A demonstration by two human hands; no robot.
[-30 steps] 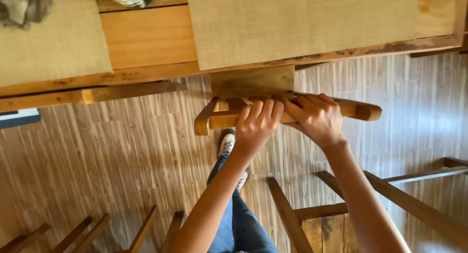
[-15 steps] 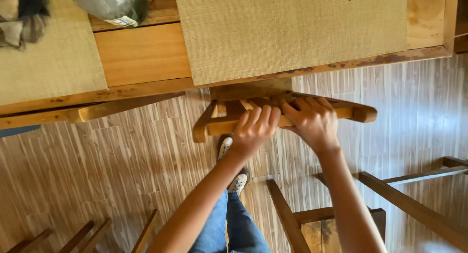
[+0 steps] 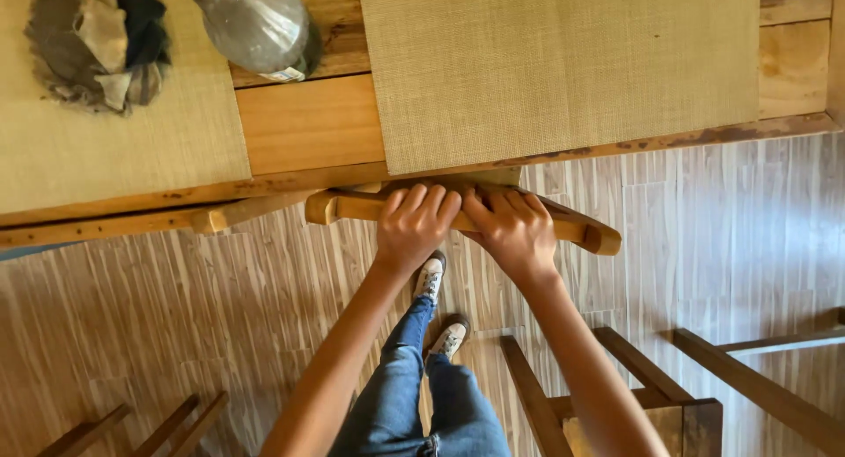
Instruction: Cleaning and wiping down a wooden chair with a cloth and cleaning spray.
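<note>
Left hand [image 3: 414,228] and right hand [image 3: 515,232] are clamping the chair rail [image 3: 352,206], tucking it under the surface [image 3: 308,122]; next calls for release

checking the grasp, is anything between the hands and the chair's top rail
Nothing visible: the left hand and right hand both lie directly on the chair's top rail, at the table edge.

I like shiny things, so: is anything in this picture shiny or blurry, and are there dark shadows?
Head view: sharp all over, with soft, even light; the plastic bottle shows pale glare; only a faint shadow lies under the table edge; the left hand and right hand on the chair's top rail are crisp, not blurred; the floor planks show a mild sheen.
</note>
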